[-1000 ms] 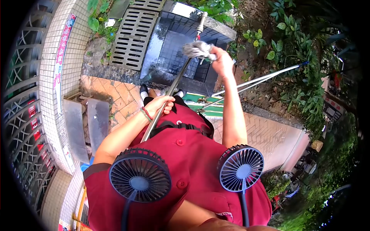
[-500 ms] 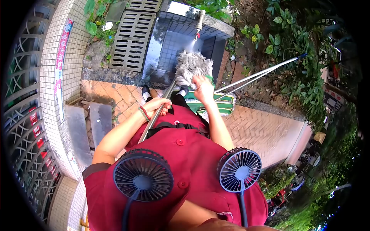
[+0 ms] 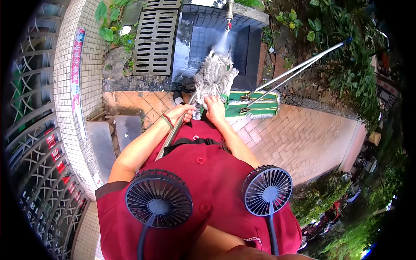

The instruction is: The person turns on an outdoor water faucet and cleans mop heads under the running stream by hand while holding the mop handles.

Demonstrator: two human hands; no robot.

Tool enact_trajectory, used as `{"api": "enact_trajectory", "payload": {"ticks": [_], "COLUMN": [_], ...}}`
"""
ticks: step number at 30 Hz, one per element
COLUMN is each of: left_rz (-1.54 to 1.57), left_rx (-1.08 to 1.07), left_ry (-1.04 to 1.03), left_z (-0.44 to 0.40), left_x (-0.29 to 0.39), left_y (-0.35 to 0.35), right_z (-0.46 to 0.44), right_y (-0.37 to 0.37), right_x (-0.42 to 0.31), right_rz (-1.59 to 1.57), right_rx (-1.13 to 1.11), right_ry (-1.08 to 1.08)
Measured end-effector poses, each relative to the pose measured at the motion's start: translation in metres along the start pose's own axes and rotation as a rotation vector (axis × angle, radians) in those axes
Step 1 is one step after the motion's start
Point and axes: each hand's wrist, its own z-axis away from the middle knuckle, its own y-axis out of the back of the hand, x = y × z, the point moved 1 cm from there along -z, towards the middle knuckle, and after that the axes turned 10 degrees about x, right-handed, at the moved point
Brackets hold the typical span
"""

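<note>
My left hand [image 3: 181, 114] is wrapped round a metal pole [image 3: 169, 138] that slants from my waist up to a shaggy grey-white mop head [image 3: 215, 73]. Fingers curled, my right hand [image 3: 215, 109] grips the near end of the mop head beside the pole's upper part. The mop's far end lies in the spray from a tap [image 3: 229, 24] with a red part, over a dark tiled basin [image 3: 201, 43]. A green edge of the mop shows just right of my right hand.
Two flat green mops [image 3: 255, 104] with crossing metal poles [image 3: 303, 65] lie right of my hands. Slotted drain covers [image 3: 154, 43] are left of the basin. A tiled wall [image 3: 65, 86] runs along the left, plants [image 3: 320, 26] grow at the upper right, and grey slabs [image 3: 102, 143] stand at the left.
My right hand has come down and toward my left hand, drawing the mop head nearer. The mop has spread out lengthwise under the tap's spray. My left hand still holds the pole.
</note>
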Motion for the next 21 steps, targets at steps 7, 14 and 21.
{"api": "enact_trajectory", "payload": {"ticks": [7, 14, 21], "left_rz": [-0.171, -0.13, -0.101], "left_rx": [0.072, 0.064, 0.073], "left_ry": [0.019, 0.007, -0.079], "left_z": [0.074, 0.077, 0.075], "left_x": [-0.01, -0.014, -0.015], "left_y": [-0.004, -0.008, -0.03], "right_z": [0.009, 0.008, -0.026], "right_y": [0.062, 0.071, 0.108], "right_x": [-0.033, -0.038, -0.018], "right_rz": [-0.075, -0.159, -0.092], "right_rx": [0.016, -0.021, 0.101], "right_ry": [-0.011, 0.051, 0.087]}}
